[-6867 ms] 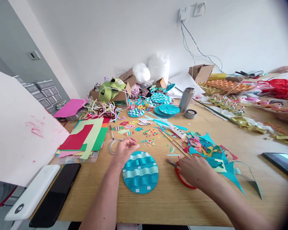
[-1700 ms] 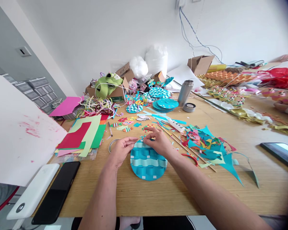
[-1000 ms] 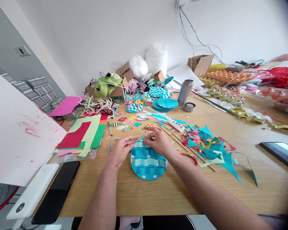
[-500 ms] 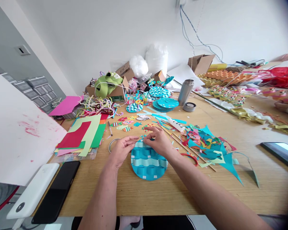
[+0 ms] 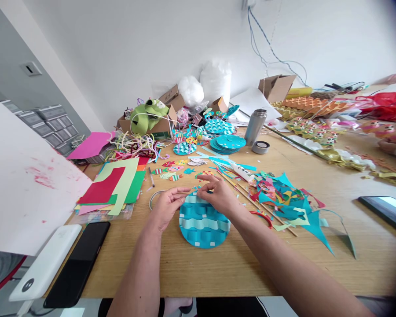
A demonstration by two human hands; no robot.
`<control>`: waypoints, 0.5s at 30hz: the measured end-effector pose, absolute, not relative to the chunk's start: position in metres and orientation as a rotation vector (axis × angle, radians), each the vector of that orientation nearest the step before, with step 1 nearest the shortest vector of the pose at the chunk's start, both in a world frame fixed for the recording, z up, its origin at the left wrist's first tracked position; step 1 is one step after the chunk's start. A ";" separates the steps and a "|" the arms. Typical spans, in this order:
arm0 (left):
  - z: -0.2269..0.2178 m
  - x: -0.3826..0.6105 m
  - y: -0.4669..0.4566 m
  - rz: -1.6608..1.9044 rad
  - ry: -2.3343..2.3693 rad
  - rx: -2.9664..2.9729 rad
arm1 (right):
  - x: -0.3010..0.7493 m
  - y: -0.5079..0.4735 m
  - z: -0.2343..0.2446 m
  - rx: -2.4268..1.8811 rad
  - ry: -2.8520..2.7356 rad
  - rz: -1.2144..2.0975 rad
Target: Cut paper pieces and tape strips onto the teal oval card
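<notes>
A round teal paper disc (image 5: 203, 222) with woven wave strips and small white squares lies on the wooden table (image 5: 218, 273) in front of me. My left hand (image 5: 166, 207) hovers at the disc's upper left edge, fingers pinched together on something too small to name. My right hand (image 5: 218, 193) rests over the disc's top edge, its fingertips pinched close to those of the left hand. A ring of clear tape (image 5: 154, 200) lies just left of my left hand. Red-handled scissors (image 5: 262, 216) lie right of my right wrist.
Coloured paper sheets (image 5: 117, 187) lie at left, a black phone (image 5: 75, 264) and white power bank (image 5: 42, 264) near the front edge. Teal scraps (image 5: 293, 207), sticks, a glue tube (image 5: 242, 171), small paper fish (image 5: 171, 169), stacked teal discs (image 5: 227, 143), a metal flask (image 5: 254, 127) and a tablet (image 5: 386, 211) lie around.
My right hand left the scissors and came over to the disc's top edge. The disc now lies a little further right. In the last second both hands have hardly moved.
</notes>
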State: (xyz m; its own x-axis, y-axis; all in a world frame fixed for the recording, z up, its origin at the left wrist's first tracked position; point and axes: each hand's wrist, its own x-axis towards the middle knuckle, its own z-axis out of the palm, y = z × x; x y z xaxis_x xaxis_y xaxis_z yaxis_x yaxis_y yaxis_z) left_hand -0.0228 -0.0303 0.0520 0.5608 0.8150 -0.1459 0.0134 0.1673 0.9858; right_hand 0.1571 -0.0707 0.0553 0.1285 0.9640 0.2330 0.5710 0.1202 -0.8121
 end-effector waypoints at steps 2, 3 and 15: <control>0.052 -0.023 -0.030 0.671 0.820 1.289 | 0.157 -0.070 0.055 -1.551 -1.546 0.588; 0.053 -0.022 -0.030 0.672 0.822 1.288 | 0.157 -0.070 0.055 -1.554 -1.544 0.586; 0.053 -0.022 -0.030 0.680 0.798 1.292 | 0.153 -0.073 0.057 -1.607 -1.517 0.542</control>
State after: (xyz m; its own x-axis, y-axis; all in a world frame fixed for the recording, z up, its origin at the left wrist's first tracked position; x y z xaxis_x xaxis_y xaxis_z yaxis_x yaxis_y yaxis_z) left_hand -0.0216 -0.0304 0.0532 0.5659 0.8141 -0.1306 0.0005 0.1580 0.9874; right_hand 0.1528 -0.0731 0.0566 0.1740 0.9574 0.2303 0.5946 0.0843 -0.7996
